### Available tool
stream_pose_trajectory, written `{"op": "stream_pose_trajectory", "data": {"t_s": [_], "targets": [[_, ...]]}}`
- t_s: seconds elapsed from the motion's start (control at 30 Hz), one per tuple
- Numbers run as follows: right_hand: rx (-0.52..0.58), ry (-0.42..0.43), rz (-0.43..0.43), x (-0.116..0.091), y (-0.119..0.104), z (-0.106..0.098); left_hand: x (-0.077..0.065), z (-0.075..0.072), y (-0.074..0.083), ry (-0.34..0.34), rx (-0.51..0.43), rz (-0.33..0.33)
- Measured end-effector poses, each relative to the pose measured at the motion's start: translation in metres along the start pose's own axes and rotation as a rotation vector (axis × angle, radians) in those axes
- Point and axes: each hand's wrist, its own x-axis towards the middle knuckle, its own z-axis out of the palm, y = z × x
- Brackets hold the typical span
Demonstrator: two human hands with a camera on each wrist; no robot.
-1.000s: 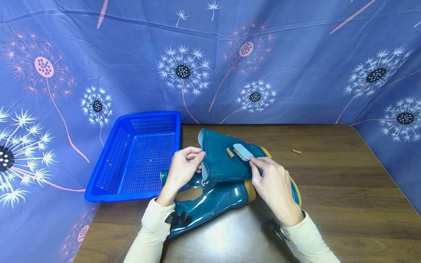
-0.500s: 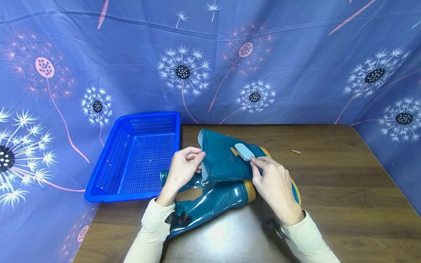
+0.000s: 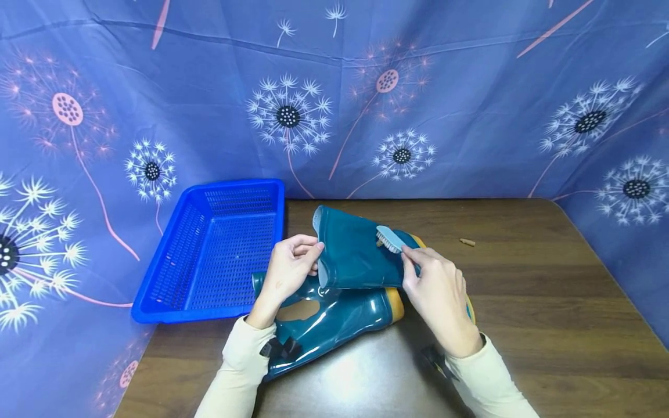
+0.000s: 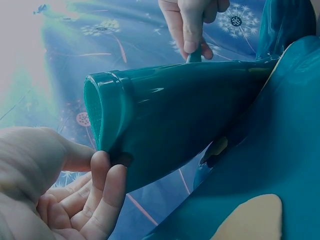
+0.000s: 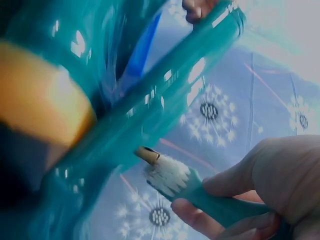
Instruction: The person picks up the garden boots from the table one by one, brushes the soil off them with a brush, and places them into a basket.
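A teal rubber boot [image 3: 347, 249] lies on its side, its shaft opening facing left, partly over a second teal boot [image 3: 345, 316]. With thumb and fingers my left hand [image 3: 292, 264] pinches the upper boot's top rim; the left wrist view shows this grip on the rim [image 4: 102, 120]. My right hand [image 3: 436, 290] grips a small brush [image 3: 391, 239] with a light blue back and white bristles. Its bristles are over the boot shaft, right at a small tan roll-shaped piece [image 5: 147, 154]. In the head view the brush mostly hides that piece.
A blue plastic basket [image 3: 211, 313] stands left of the boots. Another small tan piece [image 3: 467, 242] lies on the wooden table [image 3: 549, 302] at the right. A blue dandelion-print cloth [image 3: 470, 116] hangs behind and at both sides.
The brush has moved a little right along the boot shaft, and the tan piece at its bristles has shifted right with it. My left hand keeps its grip on the rim.
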Motion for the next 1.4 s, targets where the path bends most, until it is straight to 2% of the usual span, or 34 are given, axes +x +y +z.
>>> {"op": "stream_pose_trajectory", "data": {"t_s": [0.13, 0.33, 0.43, 0.53, 0.6, 0.67, 0.73, 0.83, 0.9, 0.97, 1.2, 1.3, 1.4], "targets": [[-0.008, 0.034, 0.010, 0.002, 0.004, -0.003, 0.000, 0.000, 0.001, 0.002, 0.005, -0.004], [-0.013, -0.064, -0.013, 0.003, 0.003, -0.005, 0.000, 0.000, 0.000, 0.003, 0.001, -0.009], [-0.082, -0.080, 0.044, 0.005, 0.009, -0.013, 0.000, 0.000, 0.000, 0.003, 0.000, -0.008], [-0.152, -0.043, 0.112, 0.008, 0.015, -0.021, 0.000, 0.000, 0.001, 0.003, 0.004, -0.005], [-0.169, -0.007, 0.115, 0.008, 0.018, -0.024, 0.000, -0.001, 0.001, 0.005, 0.008, -0.008], [-0.153, 0.021, 0.066, 0.007, 0.019, -0.023, 0.000, -0.001, 0.001, 0.006, 0.012, -0.013], [-0.126, 0.027, -0.019, 0.006, 0.018, -0.018, 0.000, 0.000, 0.001, 0.007, 0.012, -0.020], [-0.087, -0.011, -0.126, 0.005, 0.017, -0.009, -0.001, 0.000, 0.001, 0.007, 0.004, -0.024], [-0.093, -0.034, -0.141, 0.005, 0.018, -0.004, -0.001, 0.001, 0.001, 0.008, -0.002, -0.025], [-0.121, -0.038, -0.101, 0.005, 0.020, -0.004, -0.001, 0.002, 0.001, 0.006, -0.006, -0.024], [-0.237, -0.005, 0.154, 0.009, 0.032, -0.022, 0.000, 0.002, 0.002, -0.002, -0.001, -0.013], [-0.234, 0.000, 0.176, 0.011, 0.034, -0.026, 0.000, 0.001, 0.002, 0.002, 0.003, -0.019], [-0.203, 0.030, 0.120, 0.011, 0.032, -0.023, -0.001, 0.001, 0.002, 0.004, 0.007, -0.026]]}}
